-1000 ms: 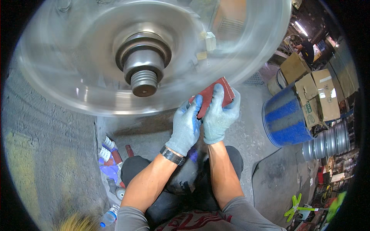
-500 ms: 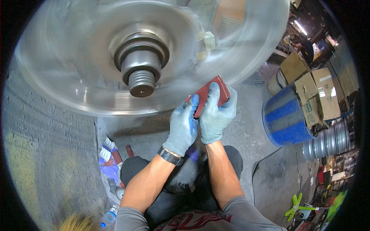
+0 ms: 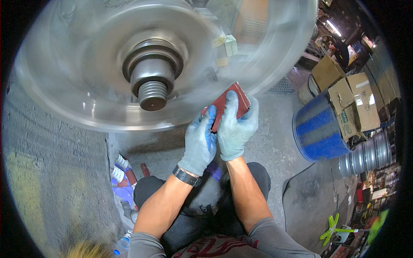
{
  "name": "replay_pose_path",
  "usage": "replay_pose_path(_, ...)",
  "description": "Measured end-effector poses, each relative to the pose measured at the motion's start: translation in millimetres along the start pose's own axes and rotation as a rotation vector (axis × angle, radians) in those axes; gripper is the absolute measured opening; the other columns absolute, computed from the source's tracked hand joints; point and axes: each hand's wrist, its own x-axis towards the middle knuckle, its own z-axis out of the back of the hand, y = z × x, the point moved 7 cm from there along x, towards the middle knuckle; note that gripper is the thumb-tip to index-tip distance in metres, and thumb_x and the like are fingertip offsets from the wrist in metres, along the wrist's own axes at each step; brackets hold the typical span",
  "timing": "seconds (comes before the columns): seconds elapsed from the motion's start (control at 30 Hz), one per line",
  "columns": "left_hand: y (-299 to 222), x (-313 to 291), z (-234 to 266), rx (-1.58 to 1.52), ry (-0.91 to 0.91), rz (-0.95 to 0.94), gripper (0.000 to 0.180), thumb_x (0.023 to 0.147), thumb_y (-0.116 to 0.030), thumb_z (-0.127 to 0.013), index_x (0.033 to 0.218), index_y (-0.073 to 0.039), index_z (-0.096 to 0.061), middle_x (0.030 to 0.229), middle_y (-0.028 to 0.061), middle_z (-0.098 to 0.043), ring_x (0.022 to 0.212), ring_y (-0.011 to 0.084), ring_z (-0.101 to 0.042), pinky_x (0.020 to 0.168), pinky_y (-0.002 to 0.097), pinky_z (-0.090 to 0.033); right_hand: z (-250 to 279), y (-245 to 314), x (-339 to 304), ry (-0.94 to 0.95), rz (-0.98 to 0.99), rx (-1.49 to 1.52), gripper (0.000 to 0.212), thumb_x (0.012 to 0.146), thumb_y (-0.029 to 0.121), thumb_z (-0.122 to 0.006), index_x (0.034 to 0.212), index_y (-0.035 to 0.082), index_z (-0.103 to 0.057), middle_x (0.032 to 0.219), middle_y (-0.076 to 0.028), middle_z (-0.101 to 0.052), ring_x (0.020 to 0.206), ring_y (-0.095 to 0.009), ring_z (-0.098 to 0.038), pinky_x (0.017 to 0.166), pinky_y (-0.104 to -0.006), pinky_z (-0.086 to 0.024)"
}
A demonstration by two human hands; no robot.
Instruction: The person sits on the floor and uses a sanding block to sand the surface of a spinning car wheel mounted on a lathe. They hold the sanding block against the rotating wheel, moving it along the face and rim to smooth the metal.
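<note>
Between my two gloved hands is a folded piece of reddish-brown sandpaper (image 3: 224,106), its paler torn edge up at the right. My left hand (image 3: 199,142) closes on its left side, thumb laid along the sheet, with a black watch on the wrist. My right hand (image 3: 238,127) grips the right side, its thumb pressed flat on the sheet and its fingers behind. Just beyond the hands a large metal wheel (image 3: 107,116) spins, blurred, on a threaded spindle (image 3: 153,92). Whether the sandpaper touches the rim, I cannot tell.
At the right stands a blue drum (image 3: 319,132) with cardboard boxes (image 3: 363,101) by it and stacked metal rings (image 3: 365,157) beside. A rough grey wall (image 3: 56,172) runs along the left. Sandpaper rolls (image 3: 118,174) and a plastic bottle (image 3: 123,244) lie low at left. Someone in dark clothing (image 3: 342,53) is far off.
Both hands have shifted slightly left with the sandpaper. The wheel and spindle appear a little farther left in view, and the wheel is still blurred by spinning.
</note>
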Motion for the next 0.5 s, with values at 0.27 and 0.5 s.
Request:
replay_pose_path(0.27,11,2,-6,-0.224,-0.038,0.160,0.028,0.104,-0.022,-0.064,0.124,-0.002,-0.065,0.116,0.0059,-0.070,0.104,0.0120,-0.065,0.093,0.0285,-0.050,6,-5,3,-0.036,0.073,-0.003,0.023,0.099,0.019,-0.071,0.106,-0.001,-0.062,0.091,-0.006,-0.068,0.080,-0.008,-0.060,0.070,-0.0259,-0.051)
replay_pose_path(0.5,18,4,-7,-0.209,-0.033,0.152,0.028,0.104,-0.021,-0.064,0.125,-0.003,-0.064,0.118,0.0060,-0.070,0.106,0.0132,-0.065,0.094,0.0297,-0.050,11,-5,6,-0.064,0.047,-0.005,0.021,0.100,0.018,-0.069,0.104,-0.003,-0.065,0.088,-0.009,-0.069,0.079,-0.014,-0.062,0.074,-0.0312,-0.052)
